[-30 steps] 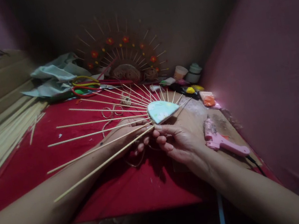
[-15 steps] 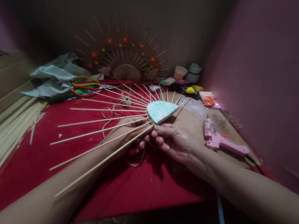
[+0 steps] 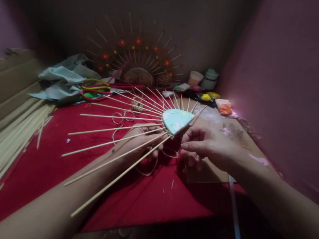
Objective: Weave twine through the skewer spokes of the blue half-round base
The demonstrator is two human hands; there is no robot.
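Note:
A pale blue-green half-disc [image 3: 178,120] has thin wooden sticks [image 3: 120,175] fanning out from its curved edge. My left hand [image 3: 141,139] is closed beneath the sticks and steadies the fan at its near left corner; part of its fingers is hidden behind the sticks. To the right, just below the disc's straight edge, my right hand [image 3: 203,144] is pinched on a strand of twine [image 3: 170,155]. That strand loops below the fan and leads to my right fingertips. More twine lies on the red cloth behind the sticks.
A pink glue gun [image 3: 258,160] lies on cardboard [image 3: 211,172], mostly hidden by my right forearm. Bundled sticks [image 3: 7,141] lie at left. Scissors [image 3: 96,91] and grey cloth [image 3: 63,78] sit behind. A flower-decorated stick fan [image 3: 139,74] stands at the back.
My right hand has moved away from the fan's near corner, rightward and slightly down, drawing the twine along. It now covers most of the glue gun. The left hand still supports the fan.

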